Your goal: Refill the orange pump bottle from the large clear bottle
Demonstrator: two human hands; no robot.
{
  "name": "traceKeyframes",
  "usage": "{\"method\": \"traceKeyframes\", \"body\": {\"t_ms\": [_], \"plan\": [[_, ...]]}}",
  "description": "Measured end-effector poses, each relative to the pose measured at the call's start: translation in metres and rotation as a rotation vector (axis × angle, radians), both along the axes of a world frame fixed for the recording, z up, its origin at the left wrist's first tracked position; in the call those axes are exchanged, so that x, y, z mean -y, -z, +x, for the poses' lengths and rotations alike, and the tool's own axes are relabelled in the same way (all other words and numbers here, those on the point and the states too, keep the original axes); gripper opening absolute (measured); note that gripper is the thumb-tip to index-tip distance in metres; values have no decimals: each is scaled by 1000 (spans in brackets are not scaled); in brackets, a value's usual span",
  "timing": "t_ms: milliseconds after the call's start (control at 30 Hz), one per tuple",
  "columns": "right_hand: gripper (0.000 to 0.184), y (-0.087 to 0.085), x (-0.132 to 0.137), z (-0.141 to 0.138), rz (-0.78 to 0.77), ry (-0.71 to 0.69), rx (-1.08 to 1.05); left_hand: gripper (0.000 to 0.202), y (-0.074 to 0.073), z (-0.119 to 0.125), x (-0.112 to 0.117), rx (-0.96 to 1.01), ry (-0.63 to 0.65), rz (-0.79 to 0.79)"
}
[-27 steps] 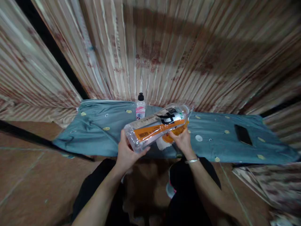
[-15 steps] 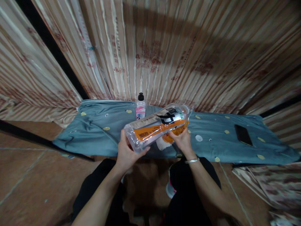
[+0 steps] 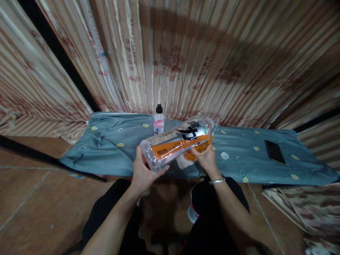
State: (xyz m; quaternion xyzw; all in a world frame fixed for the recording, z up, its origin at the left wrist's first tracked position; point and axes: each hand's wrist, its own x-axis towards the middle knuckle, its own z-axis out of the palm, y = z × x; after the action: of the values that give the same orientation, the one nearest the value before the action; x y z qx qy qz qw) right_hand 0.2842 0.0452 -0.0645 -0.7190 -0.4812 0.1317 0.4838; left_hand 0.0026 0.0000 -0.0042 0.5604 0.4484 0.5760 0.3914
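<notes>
A large clear plastic bottle (image 3: 170, 147) with an orange and silver label lies tilted over the cloth, its neck up to the right. My left hand (image 3: 143, 170) is closed round its base. Beneath the neck end, my right hand (image 3: 207, 160) grips an orange see-through container (image 3: 190, 156), mostly hidden by the bottle and my fingers. A clear rim shows beside the bottle's mouth; I cannot tell what it belongs to. A white tissue (image 3: 183, 163) lies under the bottle. Behind it stands a small clear bottle (image 3: 158, 122) with a black cap and pink label.
A blue-green patterned cloth (image 3: 106, 148) covers the narrow surface before me. On its right lie a black phone (image 3: 275, 152) and a small white round piece (image 3: 224, 156). Striped curtains (image 3: 170, 63) hang behind, with a dark pole (image 3: 58, 53) at left.
</notes>
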Motion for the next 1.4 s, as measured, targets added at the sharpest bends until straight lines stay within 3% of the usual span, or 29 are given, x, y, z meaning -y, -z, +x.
{"method": "traceKeyframes", "body": {"t_ms": [1033, 1400], "plan": [[103, -6, 2, -2, -40, 2, 2, 71, -3, -1, 0, 6, 17, -6], [99, 1, 0, 1, 0, 1, 13, 74, -2, 0, 0, 10, 13, -9]]}}
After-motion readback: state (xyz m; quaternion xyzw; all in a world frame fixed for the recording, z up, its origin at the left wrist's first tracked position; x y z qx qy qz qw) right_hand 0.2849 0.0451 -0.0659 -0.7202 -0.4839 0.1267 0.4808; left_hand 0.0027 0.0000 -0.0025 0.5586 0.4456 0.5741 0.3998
